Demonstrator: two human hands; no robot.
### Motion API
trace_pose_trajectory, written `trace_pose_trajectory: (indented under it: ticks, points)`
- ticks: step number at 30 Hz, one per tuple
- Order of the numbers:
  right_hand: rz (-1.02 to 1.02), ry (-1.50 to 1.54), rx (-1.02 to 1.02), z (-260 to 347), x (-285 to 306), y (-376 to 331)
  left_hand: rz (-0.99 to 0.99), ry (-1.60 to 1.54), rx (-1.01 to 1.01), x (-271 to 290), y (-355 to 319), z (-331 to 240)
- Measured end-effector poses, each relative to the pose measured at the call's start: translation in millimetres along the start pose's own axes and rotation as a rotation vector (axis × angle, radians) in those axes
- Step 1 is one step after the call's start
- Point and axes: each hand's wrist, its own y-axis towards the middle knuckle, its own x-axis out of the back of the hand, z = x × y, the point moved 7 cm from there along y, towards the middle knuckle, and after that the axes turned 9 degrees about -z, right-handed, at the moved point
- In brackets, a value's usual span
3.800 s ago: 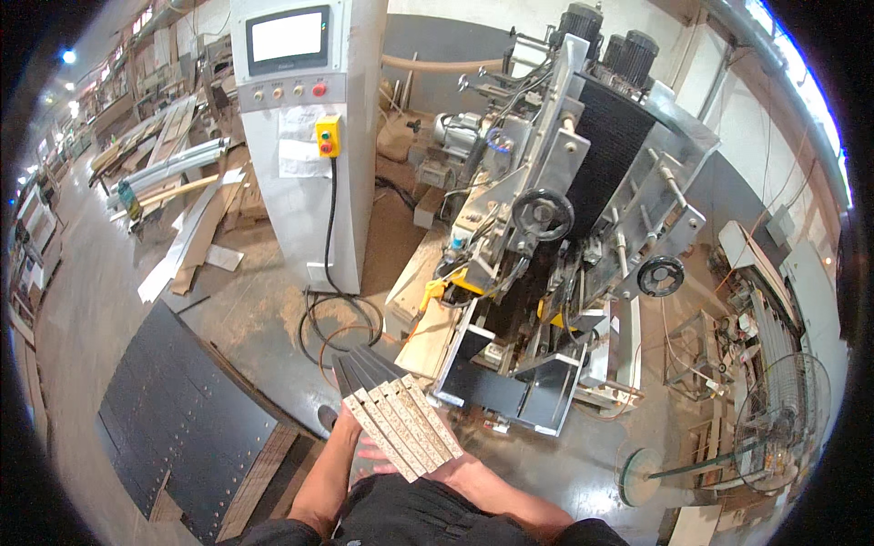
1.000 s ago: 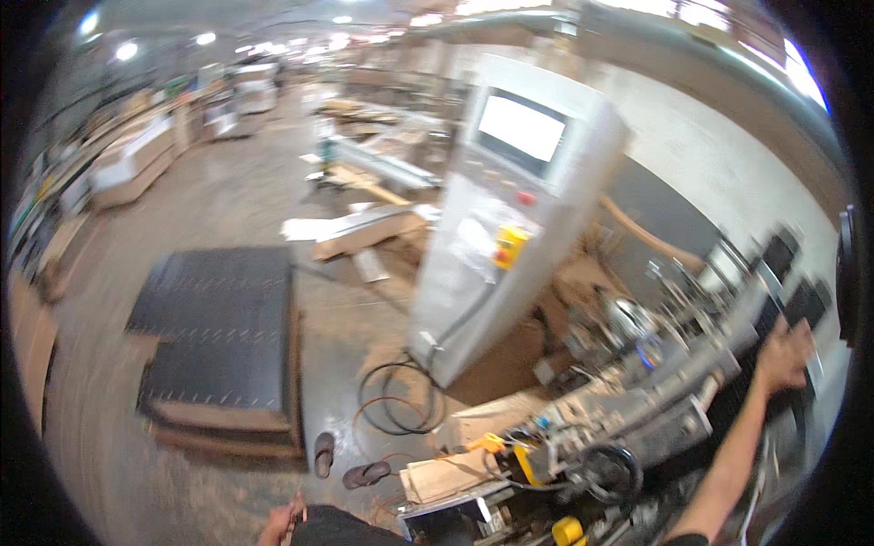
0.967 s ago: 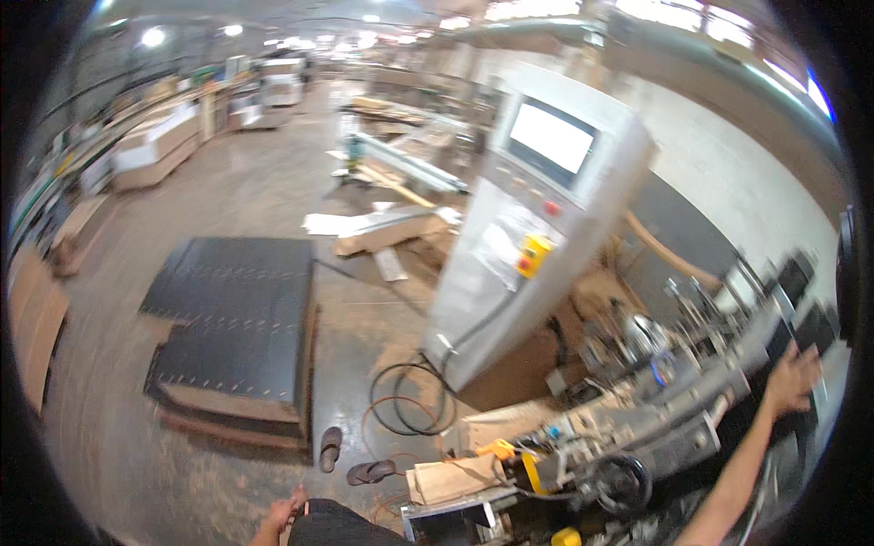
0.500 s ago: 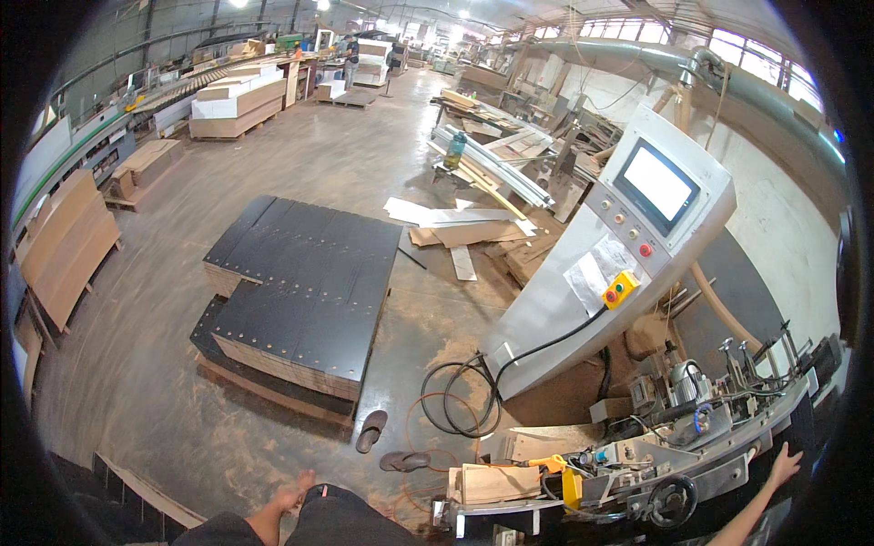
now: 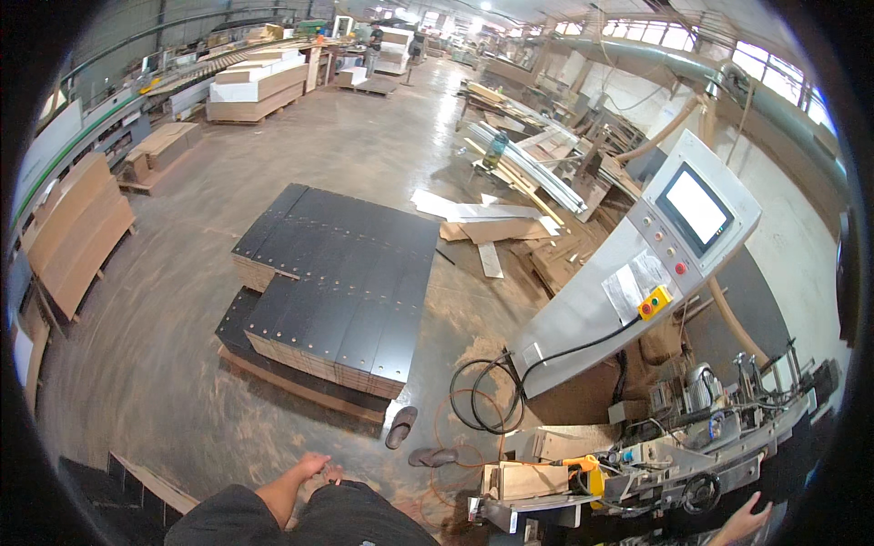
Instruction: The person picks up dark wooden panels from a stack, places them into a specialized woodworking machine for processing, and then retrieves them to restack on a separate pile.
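Observation:
My left hand hangs over my dark-clad legs, near the floor short of the panel stack, and looks empty with its fingers loosely apart. My right hand is stretched out at the lower right, fingers spread, holding nothing. It is just in front of the woodworking machine, close to its black handwheel. Ahead of my left hand is a low stack of black panels with rows of small holes. Two brown slippers lie between the stack and the machine.
A tall grey control cabinet with a lit screen and a yellow button box stands at the right. Coiled black cable lies beside its base. Scrap boards litter the floor beyond. Brown panels stand at the left.
The view has shifted, so the stack and cabinet sit further right. My right hand has drawn lower and nearer to me along the machine. My left hand stays near my legs.

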Motion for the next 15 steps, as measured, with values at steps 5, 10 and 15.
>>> trace_pose_trajectory:
  ticks: [5,10,15]
  points:
    - [0.021,0.122,-0.173,132.4,219.2,-55.6,0.064,0.139,-0.019,7.5,50.5,21.0]
    - [0.348,-0.009,-0.039,134.8,287.1,-185.0,0.1,0.244,-0.058,30.4,62.9,15.8]
    - [1.031,0.147,-0.074,131.3,306.9,-307.8,0.097,0.28,-0.08,54.5,79.2,19.6]
